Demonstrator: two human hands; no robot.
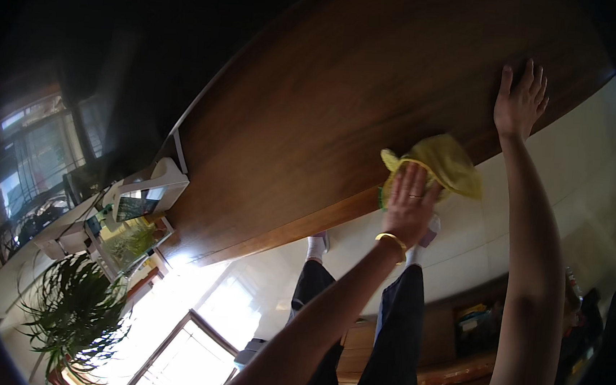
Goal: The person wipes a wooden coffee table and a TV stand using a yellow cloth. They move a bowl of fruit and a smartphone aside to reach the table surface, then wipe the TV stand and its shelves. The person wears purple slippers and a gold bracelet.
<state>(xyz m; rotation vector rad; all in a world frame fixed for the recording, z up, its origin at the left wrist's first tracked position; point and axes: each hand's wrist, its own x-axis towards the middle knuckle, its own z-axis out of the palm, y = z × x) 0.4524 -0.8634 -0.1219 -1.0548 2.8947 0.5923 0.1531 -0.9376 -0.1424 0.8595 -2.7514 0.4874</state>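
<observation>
My left hand (411,200), with a ring and a yellow bracelet at the wrist, presses on a yellow cloth (446,160) at the near edge of a brown wooden tabletop (314,117). Part of the cloth is bunched up, and a flap hangs past the edge over the floor. The fingers lie on top of the cloth, their tips partly within its folds. Farther right, my right hand (521,101) rests on the wood with its fingers spread, holding nothing.
A white holder (150,191) stands by the table's left end, close to a small fish tank (127,243). A leafy potted plant (71,309) is at lower left, near a bright window or door. A dark glossy screen (106,68) borders the table's far side. My feet stand on pale floor tiles (467,243).
</observation>
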